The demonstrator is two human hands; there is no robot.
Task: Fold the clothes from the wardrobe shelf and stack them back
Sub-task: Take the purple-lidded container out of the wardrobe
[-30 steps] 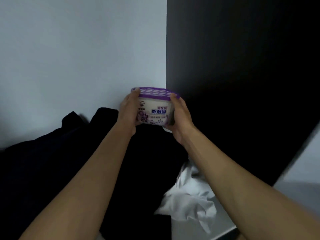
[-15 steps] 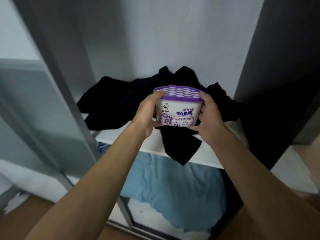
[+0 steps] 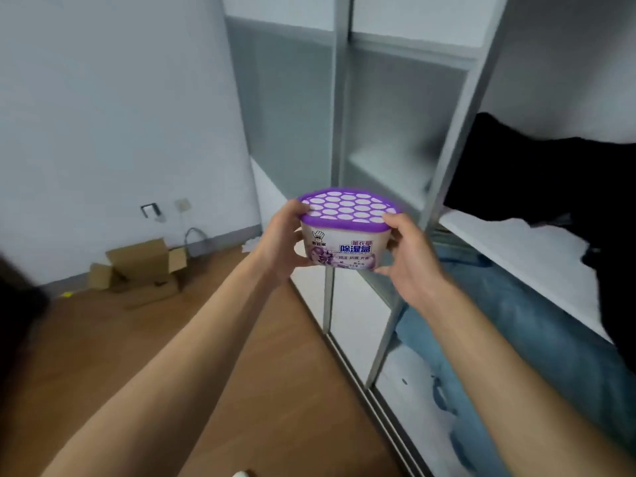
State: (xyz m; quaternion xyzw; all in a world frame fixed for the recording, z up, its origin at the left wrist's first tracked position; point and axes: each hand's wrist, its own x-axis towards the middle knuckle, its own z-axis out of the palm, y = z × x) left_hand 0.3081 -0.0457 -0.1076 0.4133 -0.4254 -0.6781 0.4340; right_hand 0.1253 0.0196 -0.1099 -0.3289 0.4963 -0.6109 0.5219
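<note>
a purple-lidded dehumidifier box (image 3: 347,232) is gripped between the left hand (image 3: 280,247) and right hand (image 3: 411,261), beside a wardrobe shelf (image 3: 509,251) heaped with black clothes (image 3: 537,177).

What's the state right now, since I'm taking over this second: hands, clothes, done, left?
Hands: left hand and right hand both hold the purple-lidded tub by its sides, clear of the shelf.
Things: dark clothes lie in an unfolded heap on the white shelf; blue fabric lies below it.
Done: nothing folded yet.
Left: put the tub down, fold the clothes, stack them back on the shelf.
</note>
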